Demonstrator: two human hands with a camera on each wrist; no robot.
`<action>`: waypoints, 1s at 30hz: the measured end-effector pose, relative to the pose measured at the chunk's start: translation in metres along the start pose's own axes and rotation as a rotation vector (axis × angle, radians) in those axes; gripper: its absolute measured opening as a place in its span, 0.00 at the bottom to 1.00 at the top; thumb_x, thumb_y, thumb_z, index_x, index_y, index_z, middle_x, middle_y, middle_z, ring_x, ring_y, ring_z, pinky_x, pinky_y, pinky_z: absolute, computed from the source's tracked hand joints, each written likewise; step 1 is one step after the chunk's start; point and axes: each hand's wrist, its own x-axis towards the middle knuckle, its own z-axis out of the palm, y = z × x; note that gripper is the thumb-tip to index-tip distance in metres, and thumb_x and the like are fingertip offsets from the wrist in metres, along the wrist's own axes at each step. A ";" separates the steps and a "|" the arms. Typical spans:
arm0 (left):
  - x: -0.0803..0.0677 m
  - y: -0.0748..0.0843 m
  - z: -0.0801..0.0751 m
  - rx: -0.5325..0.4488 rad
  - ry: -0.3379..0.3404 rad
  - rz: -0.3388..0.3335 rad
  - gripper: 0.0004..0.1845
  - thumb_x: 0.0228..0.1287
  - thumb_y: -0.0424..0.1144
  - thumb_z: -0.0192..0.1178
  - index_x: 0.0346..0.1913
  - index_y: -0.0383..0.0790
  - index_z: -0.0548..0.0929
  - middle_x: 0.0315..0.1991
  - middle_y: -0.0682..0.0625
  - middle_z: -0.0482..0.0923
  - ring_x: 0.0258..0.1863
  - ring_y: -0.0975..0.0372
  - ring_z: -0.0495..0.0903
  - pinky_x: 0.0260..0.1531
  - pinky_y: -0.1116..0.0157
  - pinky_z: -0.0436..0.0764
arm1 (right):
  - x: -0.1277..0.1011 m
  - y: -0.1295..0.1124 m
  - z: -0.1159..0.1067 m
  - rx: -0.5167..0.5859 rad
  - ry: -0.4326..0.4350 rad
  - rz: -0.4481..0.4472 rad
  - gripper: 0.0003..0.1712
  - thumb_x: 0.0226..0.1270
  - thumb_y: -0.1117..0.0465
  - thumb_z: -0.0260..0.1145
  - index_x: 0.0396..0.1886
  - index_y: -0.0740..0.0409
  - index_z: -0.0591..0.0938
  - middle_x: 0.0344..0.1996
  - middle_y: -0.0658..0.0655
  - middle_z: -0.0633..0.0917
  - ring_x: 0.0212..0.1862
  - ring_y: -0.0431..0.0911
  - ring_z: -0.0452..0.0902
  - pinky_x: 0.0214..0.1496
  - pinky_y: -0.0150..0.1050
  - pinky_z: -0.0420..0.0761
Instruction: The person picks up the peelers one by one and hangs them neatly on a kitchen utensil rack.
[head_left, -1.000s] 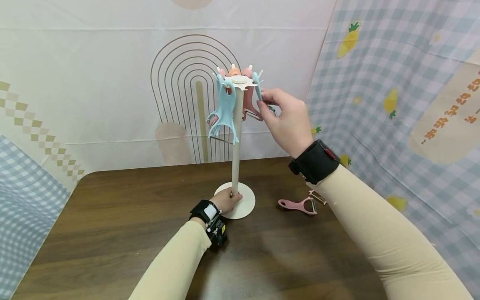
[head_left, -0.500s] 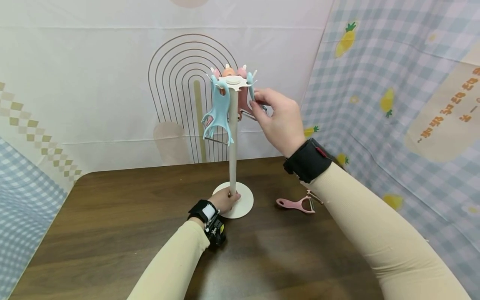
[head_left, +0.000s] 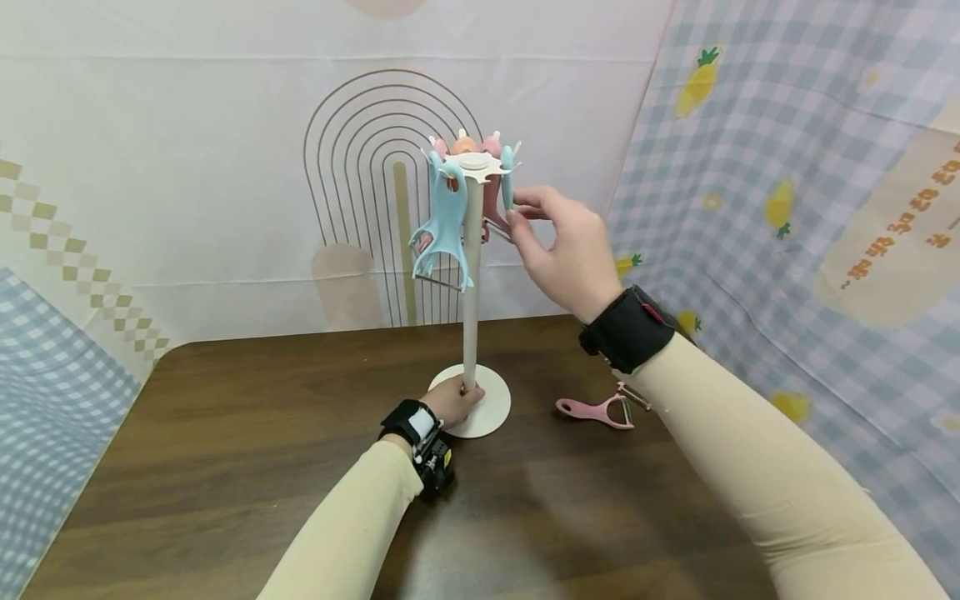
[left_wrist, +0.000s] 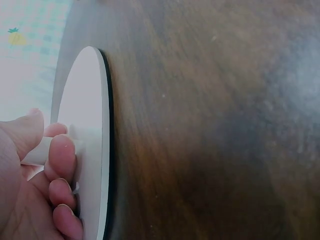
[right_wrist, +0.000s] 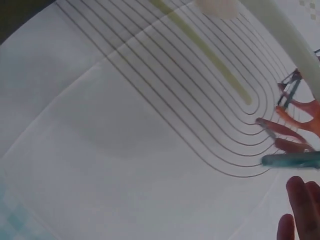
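Nearest, the left hand (head_left: 452,403) still grips the white stand (head_left: 471,292) at its base on the bench (head_left: 225,467). Farther up, the right hand (head_left: 562,250) has loosened from the blue peeler (head_left: 507,177) — fingers now spread, only tips near it (contact unclear) — so the peeler seems hung on the top hooks.

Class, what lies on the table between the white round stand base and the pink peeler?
Nothing: between the white round stand base and the pink peeler, the head view shows bare dark wooden table.
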 end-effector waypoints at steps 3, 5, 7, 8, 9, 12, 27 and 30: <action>0.001 0.001 0.000 0.014 0.002 0.000 0.11 0.74 0.44 0.53 0.39 0.38 0.75 0.21 0.51 0.70 0.21 0.61 0.70 0.23 0.66 0.68 | -0.008 0.010 -0.003 0.006 0.039 -0.012 0.14 0.71 0.59 0.61 0.51 0.61 0.80 0.48 0.55 0.84 0.49 0.47 0.80 0.55 0.42 0.73; 0.002 0.001 0.000 0.018 0.000 -0.001 0.11 0.74 0.44 0.53 0.38 0.38 0.75 0.21 0.51 0.70 0.21 0.61 0.70 0.23 0.66 0.68 | -0.015 0.019 -0.004 -0.003 0.043 -0.007 0.14 0.71 0.60 0.60 0.51 0.63 0.80 0.50 0.57 0.82 0.51 0.48 0.79 0.56 0.43 0.72; 0.003 0.001 0.000 0.026 0.003 0.001 0.12 0.74 0.44 0.53 0.38 0.38 0.75 0.21 0.51 0.71 0.22 0.61 0.70 0.23 0.66 0.69 | -0.025 0.030 -0.005 -0.025 0.006 0.008 0.14 0.70 0.61 0.60 0.51 0.63 0.79 0.51 0.58 0.81 0.52 0.50 0.78 0.56 0.43 0.73; 0.004 0.001 0.001 0.031 0.004 0.001 0.12 0.74 0.44 0.52 0.38 0.38 0.75 0.21 0.51 0.71 0.22 0.62 0.71 0.24 0.66 0.69 | -0.031 0.036 -0.005 -0.037 -0.027 0.020 0.14 0.70 0.61 0.61 0.51 0.63 0.79 0.51 0.59 0.81 0.52 0.50 0.77 0.56 0.44 0.73; 0.004 0.001 0.001 0.031 0.005 0.002 0.12 0.74 0.44 0.52 0.38 0.38 0.75 0.21 0.51 0.71 0.22 0.62 0.71 0.24 0.66 0.69 | -0.037 0.042 -0.005 -0.052 -0.066 0.029 0.14 0.70 0.61 0.61 0.51 0.63 0.79 0.51 0.59 0.81 0.51 0.50 0.77 0.55 0.45 0.74; 0.004 0.000 0.002 0.045 0.013 0.011 0.12 0.74 0.44 0.52 0.38 0.37 0.76 0.21 0.51 0.72 0.22 0.62 0.72 0.24 0.66 0.69 | -0.058 0.058 -0.002 -0.087 -0.205 0.034 0.12 0.69 0.62 0.61 0.49 0.61 0.80 0.47 0.58 0.82 0.47 0.50 0.78 0.49 0.47 0.75; 0.001 0.002 0.002 0.070 0.024 0.006 0.11 0.74 0.43 0.52 0.39 0.38 0.76 0.20 0.51 0.72 0.22 0.62 0.72 0.25 0.66 0.70 | -0.139 0.110 0.006 -0.142 -1.227 0.392 0.26 0.65 0.49 0.68 0.57 0.56 0.77 0.50 0.56 0.82 0.52 0.51 0.78 0.52 0.50 0.76; 0.000 0.003 0.001 0.073 0.024 0.003 0.11 0.74 0.43 0.52 0.39 0.37 0.76 0.21 0.51 0.73 0.23 0.62 0.73 0.26 0.66 0.70 | -0.148 0.117 0.007 -0.155 -1.283 0.449 0.29 0.62 0.49 0.71 0.58 0.57 0.77 0.50 0.57 0.81 0.51 0.53 0.77 0.51 0.51 0.76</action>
